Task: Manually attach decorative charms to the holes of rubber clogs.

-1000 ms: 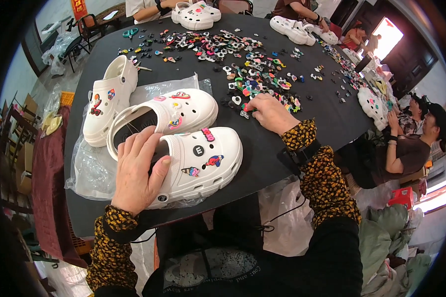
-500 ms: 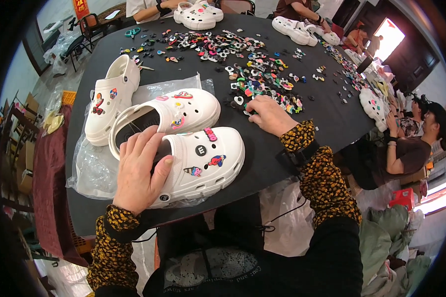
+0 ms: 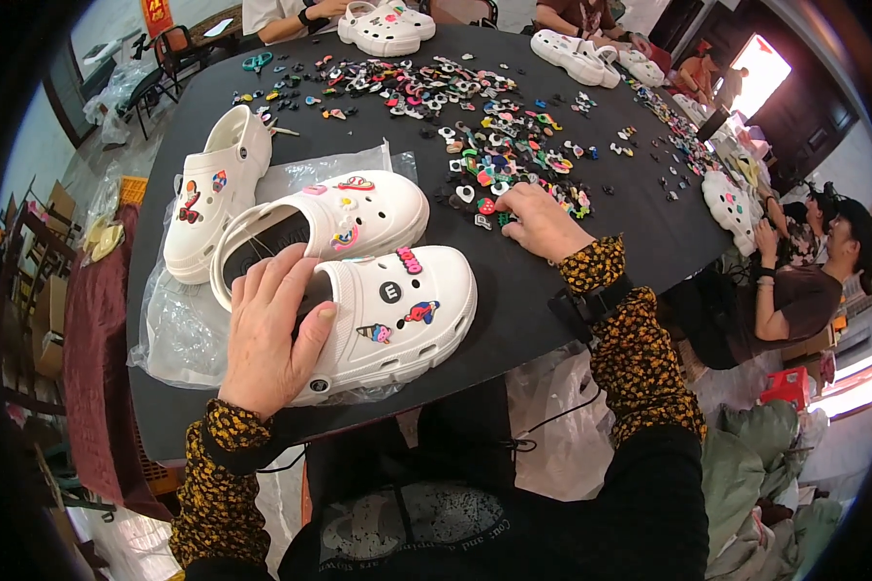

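My left hand [image 3: 273, 329] grips the near white clog [image 3: 402, 315] at its foot opening, fingers over the edge and thumb along the side. Several charms sit on that clog's toe: pink lettering, a black disc, a blue-and-red figure and an ice cream. Behind it lies a second white clog [image 3: 383, 205] with charms, and a third [image 3: 213, 198] rests tilted at the left. At the edge of a pile of loose shoe charms [image 3: 513, 155], my right hand [image 3: 545, 225] has bent fingers, with index and thumb apart. A red strawberry charm [image 3: 486, 205] lies beside its fingertips.
Clear plastic bags [image 3: 179, 334] lie under the clogs on the black table [image 3: 513, 300]. More charms [image 3: 407, 82] spread across the far side. Other people work around the table with white clogs [image 3: 386, 29]. At the lower right are sacks [image 3: 761, 465] and a red stool [image 3: 787, 385].
My right hand has shifted slightly right and nearer me, uncovering the strawberry charm. The left hand keeps its grip on the near clog. A co-worker's hand at the far right of the table has moved.
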The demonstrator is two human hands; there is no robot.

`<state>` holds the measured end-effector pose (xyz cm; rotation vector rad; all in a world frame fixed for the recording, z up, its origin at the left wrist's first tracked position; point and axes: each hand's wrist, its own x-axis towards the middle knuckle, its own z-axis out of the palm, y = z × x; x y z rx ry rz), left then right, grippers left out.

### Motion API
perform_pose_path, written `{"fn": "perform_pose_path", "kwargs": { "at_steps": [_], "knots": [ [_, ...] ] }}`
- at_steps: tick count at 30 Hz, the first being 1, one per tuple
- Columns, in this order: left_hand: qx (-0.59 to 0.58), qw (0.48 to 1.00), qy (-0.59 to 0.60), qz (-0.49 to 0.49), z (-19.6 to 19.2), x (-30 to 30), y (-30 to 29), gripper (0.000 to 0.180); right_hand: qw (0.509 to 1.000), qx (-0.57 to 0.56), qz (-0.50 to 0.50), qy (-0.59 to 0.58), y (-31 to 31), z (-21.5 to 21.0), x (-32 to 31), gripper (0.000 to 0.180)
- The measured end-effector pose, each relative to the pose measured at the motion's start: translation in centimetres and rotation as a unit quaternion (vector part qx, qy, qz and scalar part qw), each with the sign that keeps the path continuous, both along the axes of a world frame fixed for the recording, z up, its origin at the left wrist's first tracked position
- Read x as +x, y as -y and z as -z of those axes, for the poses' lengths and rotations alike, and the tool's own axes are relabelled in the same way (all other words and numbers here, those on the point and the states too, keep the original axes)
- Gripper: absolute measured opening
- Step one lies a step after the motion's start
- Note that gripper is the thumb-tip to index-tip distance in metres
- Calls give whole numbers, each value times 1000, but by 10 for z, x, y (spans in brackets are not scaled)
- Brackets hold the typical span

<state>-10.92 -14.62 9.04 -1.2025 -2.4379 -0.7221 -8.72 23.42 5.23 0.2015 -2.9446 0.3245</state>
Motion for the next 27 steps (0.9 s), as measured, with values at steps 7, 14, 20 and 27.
{"fn": "perform_pose_path", "kwargs": {
  "at_steps": [7,14,20,27],
  "knots": [
    [-1,1000,2,1,-1,1,0,43,997,-32,30,-62,-7,9,-6,15],
    [-1,1000,-3,0,-1,1,-1,42,947,-297,111,-53,-8,-1,-7,17],
    [0,1000,-5,-4,-1,1,-1,42,883,-463,79,-8,37,-34,-7,18],
    [1,1000,1,1,-3,0,1,42,919,-372,-43,-121,89,-52,-27,13]
  ]
}}
